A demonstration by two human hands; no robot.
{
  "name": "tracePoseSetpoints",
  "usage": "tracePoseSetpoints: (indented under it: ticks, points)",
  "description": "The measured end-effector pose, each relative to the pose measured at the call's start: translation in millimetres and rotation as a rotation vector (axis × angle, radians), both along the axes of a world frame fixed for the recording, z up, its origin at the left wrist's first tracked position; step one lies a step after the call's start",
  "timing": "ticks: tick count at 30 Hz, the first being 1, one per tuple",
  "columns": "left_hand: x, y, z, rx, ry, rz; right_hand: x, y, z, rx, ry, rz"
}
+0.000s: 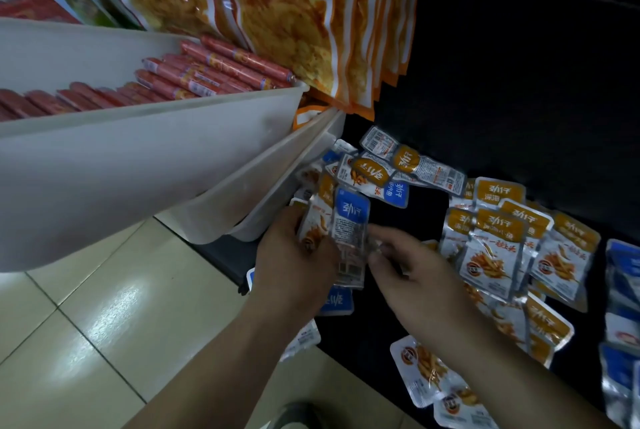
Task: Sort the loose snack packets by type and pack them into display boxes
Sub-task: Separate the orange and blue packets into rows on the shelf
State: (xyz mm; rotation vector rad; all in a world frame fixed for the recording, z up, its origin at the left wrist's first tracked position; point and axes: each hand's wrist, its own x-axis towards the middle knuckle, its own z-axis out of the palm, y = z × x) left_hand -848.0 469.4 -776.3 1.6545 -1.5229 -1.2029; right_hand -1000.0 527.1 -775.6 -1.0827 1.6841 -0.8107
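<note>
Loose snack packets lie on a dark surface: an orange-labelled pile (502, 241) at the right, a mixed heap (388, 169) behind my hands, and blue-labelled packets (623, 276) at the far right edge. My left hand (294, 262) grips a small stack of packets, with a blue-labelled packet (349, 220) on top and an orange one beneath. My right hand (408, 269) pinches the lower right edge of that blue packet. Another blue packet (337, 302) lies under my left hand.
White plastic bins (138, 158) lean at the left; the upper one holds red sausage sticks (214, 72). Large orange snack bags (287, 20) hang above. Beige floor tiles (104, 324) show at the lower left. More orange packets (426, 373) lie near my right forearm.
</note>
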Motion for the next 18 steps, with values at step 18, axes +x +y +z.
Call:
tracePoseSetpoints:
  ticks: [18]
  points:
    - [-46.7,59.5,-8.0,-0.218,0.122,-0.366,-54.3,67.0,37.0,-0.003,-0.508,-0.550]
